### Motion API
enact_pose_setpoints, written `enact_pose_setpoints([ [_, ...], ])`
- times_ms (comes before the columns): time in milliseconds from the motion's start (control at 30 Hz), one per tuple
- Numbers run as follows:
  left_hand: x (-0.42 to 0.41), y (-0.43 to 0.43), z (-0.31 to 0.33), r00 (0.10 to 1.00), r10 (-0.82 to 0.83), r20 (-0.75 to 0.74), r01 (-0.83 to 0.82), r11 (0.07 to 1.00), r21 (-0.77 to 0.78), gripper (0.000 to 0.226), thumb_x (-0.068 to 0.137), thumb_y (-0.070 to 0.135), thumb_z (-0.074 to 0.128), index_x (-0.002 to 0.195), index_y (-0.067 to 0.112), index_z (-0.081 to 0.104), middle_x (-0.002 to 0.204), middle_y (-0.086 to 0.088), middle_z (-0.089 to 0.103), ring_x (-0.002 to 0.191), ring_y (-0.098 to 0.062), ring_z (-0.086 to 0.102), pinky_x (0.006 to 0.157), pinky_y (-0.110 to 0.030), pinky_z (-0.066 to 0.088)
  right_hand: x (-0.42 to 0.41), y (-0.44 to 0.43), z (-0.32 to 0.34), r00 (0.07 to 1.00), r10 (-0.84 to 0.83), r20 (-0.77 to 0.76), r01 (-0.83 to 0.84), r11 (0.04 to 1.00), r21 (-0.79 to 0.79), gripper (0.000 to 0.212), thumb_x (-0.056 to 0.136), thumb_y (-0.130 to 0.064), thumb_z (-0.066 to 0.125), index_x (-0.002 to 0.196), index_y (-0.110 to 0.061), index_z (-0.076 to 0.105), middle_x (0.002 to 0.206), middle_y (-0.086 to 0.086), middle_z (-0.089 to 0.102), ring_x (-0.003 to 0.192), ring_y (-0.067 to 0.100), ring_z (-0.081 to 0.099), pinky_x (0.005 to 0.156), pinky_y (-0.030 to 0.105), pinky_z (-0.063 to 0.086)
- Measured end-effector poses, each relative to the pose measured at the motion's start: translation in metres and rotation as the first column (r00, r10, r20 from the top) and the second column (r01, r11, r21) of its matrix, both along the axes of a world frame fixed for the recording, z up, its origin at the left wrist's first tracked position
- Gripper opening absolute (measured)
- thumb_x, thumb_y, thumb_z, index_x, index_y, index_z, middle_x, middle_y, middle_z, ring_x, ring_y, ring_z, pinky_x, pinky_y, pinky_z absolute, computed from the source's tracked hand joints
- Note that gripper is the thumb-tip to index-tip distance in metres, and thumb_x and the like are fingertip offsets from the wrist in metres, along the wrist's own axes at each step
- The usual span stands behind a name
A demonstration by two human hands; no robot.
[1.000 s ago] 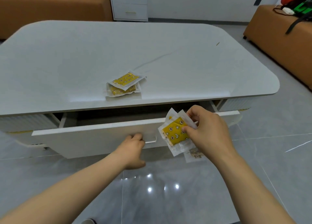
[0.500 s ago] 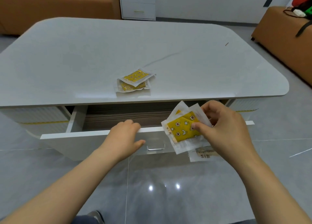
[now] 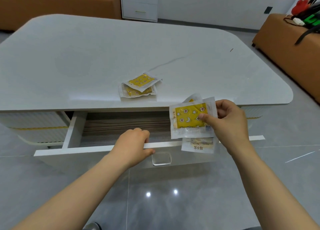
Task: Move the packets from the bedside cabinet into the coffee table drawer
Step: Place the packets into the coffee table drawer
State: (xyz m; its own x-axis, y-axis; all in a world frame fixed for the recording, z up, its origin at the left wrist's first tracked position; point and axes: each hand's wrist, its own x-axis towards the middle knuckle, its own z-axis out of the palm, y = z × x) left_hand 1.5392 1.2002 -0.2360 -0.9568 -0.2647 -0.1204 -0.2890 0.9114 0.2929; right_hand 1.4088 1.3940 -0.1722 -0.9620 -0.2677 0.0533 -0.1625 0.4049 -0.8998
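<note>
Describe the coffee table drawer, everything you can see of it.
The drawer stands pulled out from under the white tabletop. It has a white front panel and side wall, a grey-brown wood-grain floor, and a clear handle at the front's middle. No packets show on the visible floor. The left hand grips the front's top edge, just left of the handle. The packets held in the right hand hide its right part.

Bright, even overhead light; two glare spots on the near glossy floor [image 3: 161,193]; edges bow, perhaps slightly soft far off.
</note>
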Motion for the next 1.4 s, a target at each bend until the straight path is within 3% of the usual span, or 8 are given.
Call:
enact_pose_setpoints([
  [600,0.015,0.008,-0.003,0.976,-0.17,0.134,0.154,0.98,0.125,0.037,0.074,0.046,0.068,0.065,0.024,0.039,0.075,0.008,0.052,0.075,-0.016,0.051,0.058,-0.027,0.034,-0.044,-0.019,-0.085,0.963,0.052,0.265,-0.138,0.938,0.319,0.021,0.073,-0.015,0.081,0.087,-0.02,0.065,0.092,0.001,0.073,0.08,0.019,0.07,0.078,0.043,0.059],
  [733,0.017,0.008,-0.004,0.974,-0.185,0.134,0.168,0.977,0.131,0.038,0.073,0.046,0.068,0.064,0.024,0.038,0.07,0.008,0.049,0.074,-0.016,0.049,0.055,-0.026,0.031,-0.051,-0.002,-0.095,0.983,0.018,0.185,-0.113,0.848,0.518,0.026,0.075,-0.022,0.079,0.097,-0.019,0.064,0.095,0.001,0.07,0.079,0.017,0.066,0.07,0.034,0.056],
  [967,0.017,0.01,-0.002,0.974,-0.18,0.14,0.162,0.979,0.127,0.039,0.074,0.046,0.068,0.064,0.024,0.038,0.07,0.008,0.048,0.074,-0.017,0.049,0.055,-0.027,0.031,-0.049,0.008,-0.095,0.999,0.009,0.045,-0.039,0.674,0.738,0.037,0.079,-0.033,0.074,0.109,-0.017,0.06,0.102,0.004,0.067,0.089,0.024,0.064,0.073,0.038,0.056],
  [1100,0.017,0.01,-0.001,0.976,-0.169,0.137,0.152,0.981,0.124,0.037,0.073,0.047,0.069,0.068,0.023,0.042,0.076,0.008,0.052,0.076,-0.017,0.05,0.058,-0.028,0.033,-0.045,0.004,-0.09,0.997,0.073,0.014,-0.053,0.57,0.82,0.041,0.082,-0.027,0.071,0.116,-0.009,0.055,0.111,0.01,0.064,0.099,0.029,0.06,0.07,0.033,0.046],
  [1167,0.018,0.009,0.0,0.975,-0.172,0.144,0.153,0.979,0.133,0.039,0.072,0.049,0.071,0.069,0.023,0.043,0.075,0.009,0.051,0.075,-0.015,0.049,0.056,-0.025,0.031,-0.042,0.0,-0.086,0.992,0.126,-0.015,-0.06,0.569,0.82,0.043,0.084,-0.023,0.069,0.121,-0.006,0.053,0.117,0.012,0.062,0.105,0.03,0.059,0.074,0.034,0.046],
  [1233,0.017,0.008,0.002,0.97,-0.17,0.176,0.142,0.977,0.162,0.041,0.07,0.054,0.072,0.071,0.023,0.046,0.076,0.009,0.051,0.075,-0.014,0.049,0.056,-0.023,0.033,-0.038,-0.008,-0.082,0.972,0.234,-0.017,-0.124,0.573,0.81,0.045,0.085,-0.023,0.068,0.124,-0.008,0.052,0.119,0.011,0.061,0.107,0.028,0.058,0.08,0.035,0.048],
  [1333,0.013,-0.001,0.009,0.972,-0.091,0.218,0.027,0.959,0.282,0.045,0.063,0.061,0.074,0.079,0.022,0.058,0.08,0.01,0.061,0.077,-0.01,0.057,0.066,-0.027,0.045,-0.03,-0.02,-0.076,0.905,0.425,0.009,-0.242,0.498,0.832,0.037,0.084,-0.027,0.067,0.117,-0.012,0.055,0.116,0.007,0.061,0.104,0.025,0.057,0.083,0.036,0.049],
  [1400,0.009,-0.014,0.017,0.99,-0.014,0.144,-0.031,0.953,0.3,0.041,0.065,0.059,0.074,0.08,0.023,0.061,0.078,0.01,0.062,0.075,-0.008,0.059,0.07,-0.027,0.049,-0.023,-0.027,-0.071,0.863,0.504,0.026,-0.293,0.459,0.838,0.039,0.084,-0.027,0.066,0.12,-0.014,0.055,0.119,0.006,0.06,0.108,0.025,0.056,0.088,0.037,0.048],
])
